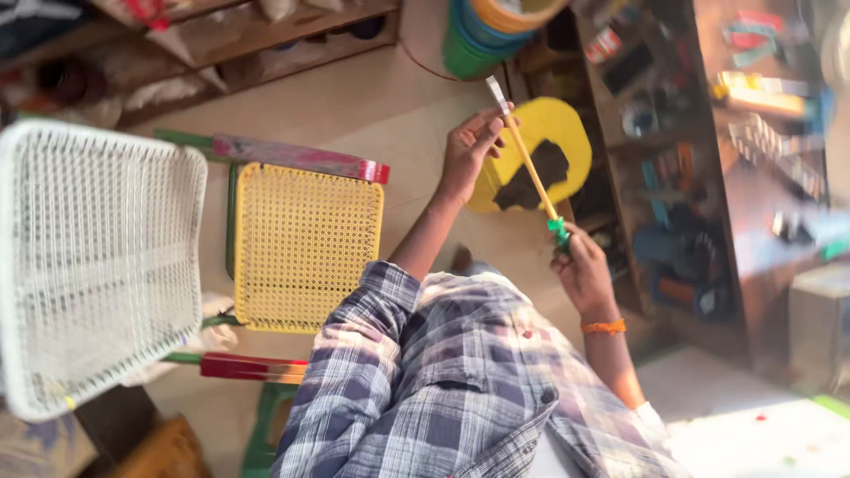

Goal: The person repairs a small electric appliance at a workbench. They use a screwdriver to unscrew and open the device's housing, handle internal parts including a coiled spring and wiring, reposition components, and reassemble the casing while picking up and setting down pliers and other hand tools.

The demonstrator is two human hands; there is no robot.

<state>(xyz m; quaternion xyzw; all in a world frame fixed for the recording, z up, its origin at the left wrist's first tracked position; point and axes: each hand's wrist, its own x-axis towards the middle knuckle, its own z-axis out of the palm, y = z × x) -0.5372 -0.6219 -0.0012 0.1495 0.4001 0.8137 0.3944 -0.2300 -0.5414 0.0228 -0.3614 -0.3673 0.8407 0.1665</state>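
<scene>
- A long, thin yellow stick (531,164) with a green end is held in the air between both hands, above the floor (372,106) and clear of any surface.
- The left hand (467,150) is pinched on the upper part of the stick, just below its pale tip (496,91).
- The right hand (580,270), with an orange band at the wrist, is closed around the green lower end (559,232).
- The hands are set well apart, one at each end of the stick.
- A yellow woven chair (305,243) with red arms is seen beside the person, near the left arm; a white woven chair (93,265) stands further left.
- Neither chair is being touched, so the handling is judged to be confined to the stick; nothing shows it fitted to anything yet.
- A yellow stool (553,133) lies on the floor beyond the stick.
</scene>
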